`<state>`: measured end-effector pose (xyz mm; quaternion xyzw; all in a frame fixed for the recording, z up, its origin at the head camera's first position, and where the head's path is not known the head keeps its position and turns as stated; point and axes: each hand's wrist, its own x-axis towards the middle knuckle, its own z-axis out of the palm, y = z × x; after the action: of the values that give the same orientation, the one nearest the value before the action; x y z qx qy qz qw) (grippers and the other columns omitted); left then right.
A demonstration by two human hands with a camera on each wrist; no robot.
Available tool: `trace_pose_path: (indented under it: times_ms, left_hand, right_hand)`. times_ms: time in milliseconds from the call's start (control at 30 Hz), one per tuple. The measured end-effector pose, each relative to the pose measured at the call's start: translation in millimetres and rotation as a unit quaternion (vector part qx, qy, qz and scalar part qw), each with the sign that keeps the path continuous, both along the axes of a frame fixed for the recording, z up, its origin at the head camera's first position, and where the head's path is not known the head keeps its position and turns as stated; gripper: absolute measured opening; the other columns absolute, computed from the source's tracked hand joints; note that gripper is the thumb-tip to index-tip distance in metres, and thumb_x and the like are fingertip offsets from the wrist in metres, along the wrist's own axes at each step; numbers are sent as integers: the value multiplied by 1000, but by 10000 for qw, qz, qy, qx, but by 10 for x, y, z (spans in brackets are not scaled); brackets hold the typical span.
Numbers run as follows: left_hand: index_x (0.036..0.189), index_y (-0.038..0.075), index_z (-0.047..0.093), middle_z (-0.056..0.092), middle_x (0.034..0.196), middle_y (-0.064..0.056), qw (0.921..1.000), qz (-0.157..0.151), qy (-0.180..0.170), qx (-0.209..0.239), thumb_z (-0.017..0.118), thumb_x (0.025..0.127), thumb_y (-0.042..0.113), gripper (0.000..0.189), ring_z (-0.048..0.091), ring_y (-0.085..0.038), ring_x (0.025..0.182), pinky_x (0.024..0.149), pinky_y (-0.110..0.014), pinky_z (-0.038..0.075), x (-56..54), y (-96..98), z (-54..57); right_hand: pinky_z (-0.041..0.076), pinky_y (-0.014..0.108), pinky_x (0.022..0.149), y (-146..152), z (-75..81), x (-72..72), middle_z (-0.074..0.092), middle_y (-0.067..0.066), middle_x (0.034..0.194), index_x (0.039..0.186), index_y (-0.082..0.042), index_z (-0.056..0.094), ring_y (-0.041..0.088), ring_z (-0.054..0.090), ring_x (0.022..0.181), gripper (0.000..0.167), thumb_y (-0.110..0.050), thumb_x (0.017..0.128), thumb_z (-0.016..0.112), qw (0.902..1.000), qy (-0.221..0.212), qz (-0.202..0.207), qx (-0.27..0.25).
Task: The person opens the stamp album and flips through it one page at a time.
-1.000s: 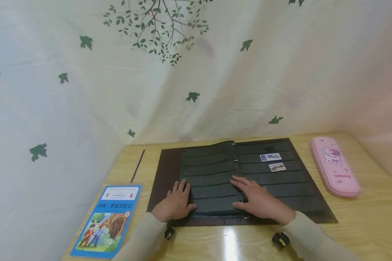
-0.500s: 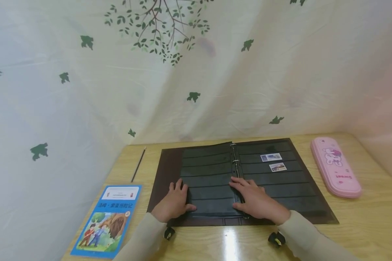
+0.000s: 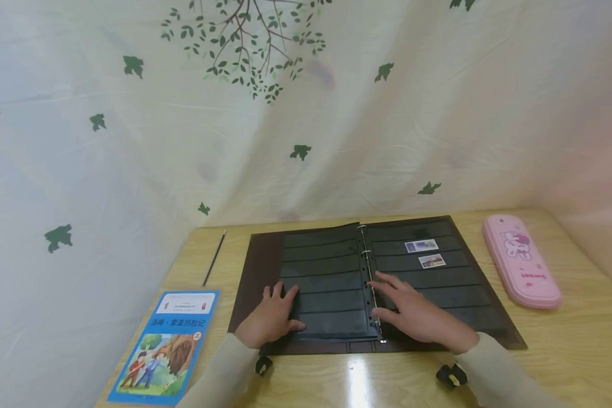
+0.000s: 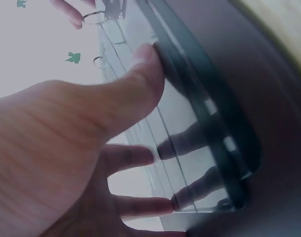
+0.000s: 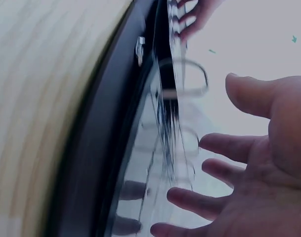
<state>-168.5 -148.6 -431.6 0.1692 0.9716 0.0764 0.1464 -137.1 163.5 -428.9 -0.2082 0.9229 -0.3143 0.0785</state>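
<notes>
A dark ring-binder stamp album (image 3: 257, 266) lies spread open on the wooden table. Its left black page (image 3: 326, 283) has rows of clear strips, and metal rings (image 3: 367, 266) run down the spine. On the right page two stamps (image 3: 422, 245) sit in the upper rows. My left hand (image 3: 270, 317) rests with spread fingers on the left page's lower outer edge; the left wrist view shows its fingertips meeting the glossy sheet. My right hand (image 3: 418, 311) is over the spine and lower right page, fingers straight and spread, holding nothing. In the right wrist view its fingers (image 5: 199, 202) are beside the rings.
A pink pencil case (image 3: 522, 260) lies right of the album. To the left are a blue picture-covered book (image 3: 165, 345) and a dark pencil (image 3: 215, 258). A pale curtain (image 3: 306, 113) with leaf prints hangs behind the table.
The left page has settled flatter, baring more of the rings. My right hand has shifted right, off the page's inner edge. My left hand has stayed nearly in place.
</notes>
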Motion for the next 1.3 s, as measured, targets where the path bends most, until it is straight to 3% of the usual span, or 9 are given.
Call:
trace_pose_path:
  times_ms: [100,333,500,667,867,1300]
  left_hand:
    - [143,11,41,25,145,-27,9999,-104,12,59,70,80,49,80,24,-53,130,86,-59,43,0,-22,8]
    - [142,9,41,24,145,-26,9994,-303,-15,165,71,80,50,80,23,-56,129,85,-60,43,13,-45,33]
    - [142,8,40,24,146,-27,9995,-288,-42,117,70,81,49,80,22,-58,128,87,-61,41,13,-38,42]
    - [142,8,40,24,146,-27,9996,-285,-13,75,70,81,49,80,22,-58,128,88,-61,41,20,-39,45]
    - [141,7,41,25,146,-28,9996,-291,-2,67,70,80,49,80,23,-58,127,87,-61,41,29,-38,55]
    - [142,7,40,24,146,-28,9996,-283,-26,85,69,81,50,80,22,-60,127,86,-60,42,26,-38,18]
  right_hand:
    - [34,64,92,158,32,50,24,17,151,141,-4,42,48,28,130,57,-35,95,56,9996,213,-166,41]
    - [29,73,85,600,88,195,29,32,142,137,1,45,65,26,119,64,-43,93,58,9941,368,-839,586]
    - [32,70,84,919,-22,307,34,40,133,131,5,49,63,33,114,67,-46,90,61,9860,381,-1316,951]
    - [31,70,85,1138,-161,428,35,44,129,127,7,52,62,34,112,64,-43,88,64,9827,422,-1471,1042]
    - [26,72,86,1239,-218,521,33,46,129,128,10,48,64,30,114,66,-41,89,64,9803,392,-1652,1007]
    - [29,70,86,1266,-207,528,42,43,124,127,13,49,62,36,110,65,-40,90,62,9801,488,-1729,846]
